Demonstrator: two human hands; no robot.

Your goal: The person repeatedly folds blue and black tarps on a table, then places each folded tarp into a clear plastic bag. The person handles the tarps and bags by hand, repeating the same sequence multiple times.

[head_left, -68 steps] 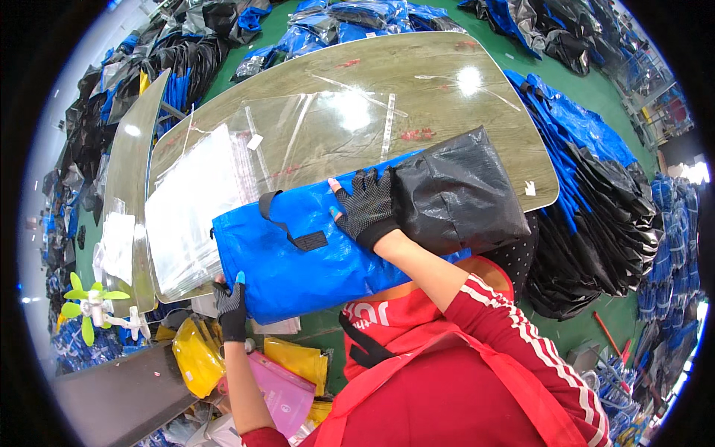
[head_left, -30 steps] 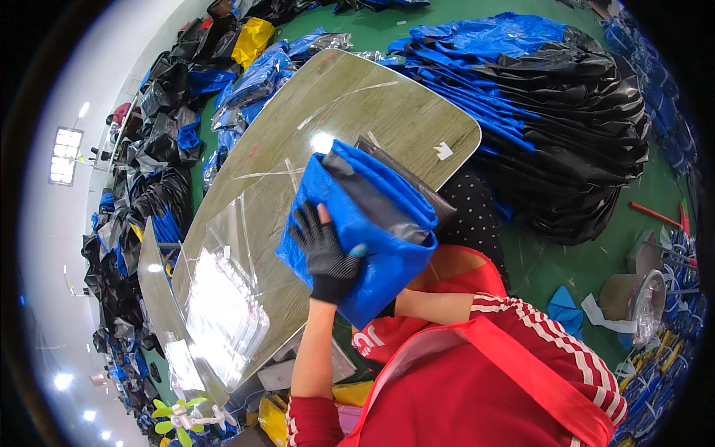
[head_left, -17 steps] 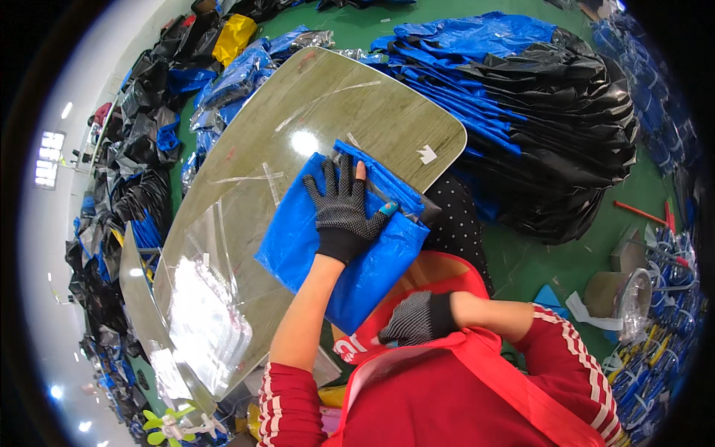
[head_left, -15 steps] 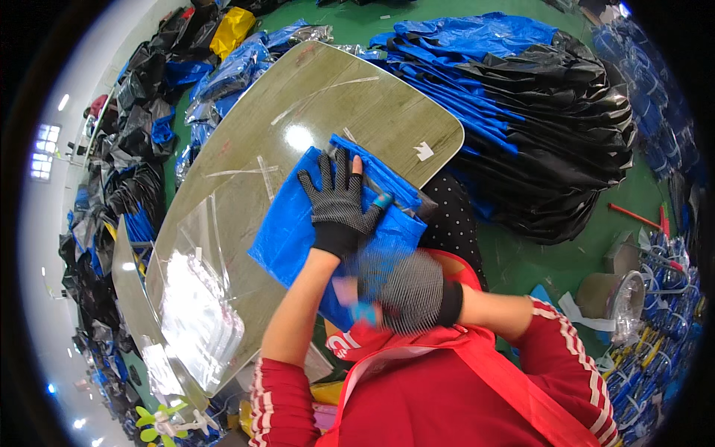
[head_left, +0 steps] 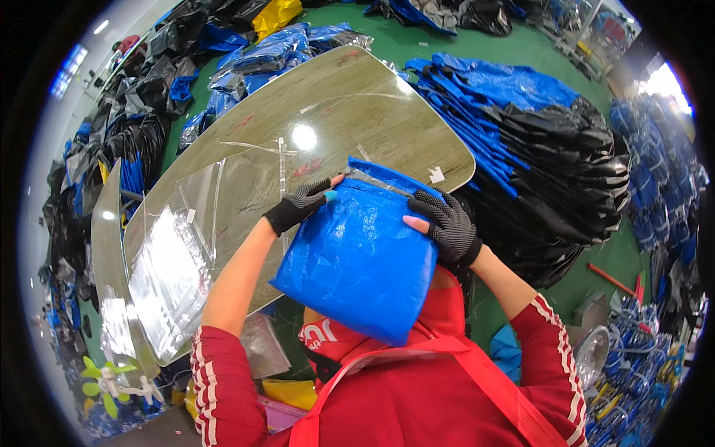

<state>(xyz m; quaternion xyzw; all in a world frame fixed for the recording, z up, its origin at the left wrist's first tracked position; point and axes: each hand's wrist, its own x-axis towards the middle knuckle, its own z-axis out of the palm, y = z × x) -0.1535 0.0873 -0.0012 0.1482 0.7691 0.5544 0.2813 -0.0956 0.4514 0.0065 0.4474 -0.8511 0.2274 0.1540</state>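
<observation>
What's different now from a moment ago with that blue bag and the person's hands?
The folded blue bag, which the left hand was pressing flat on the table, has been lifted toward the person's chest. The right hand, off the bag before, now grips its upper right corner, while the left hand has shifted to the upper left corner. The clear plastic sleeves and the heap of blue and black bags lie as before.

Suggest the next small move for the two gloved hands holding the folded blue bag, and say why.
Probably lower the folded blue bag flat onto the table. The left hand and right hand pinch its top corners, lifting it off the surface toward the person, and the bare tabletop lies just beyond it, beside the clear plastic sleeves.
</observation>
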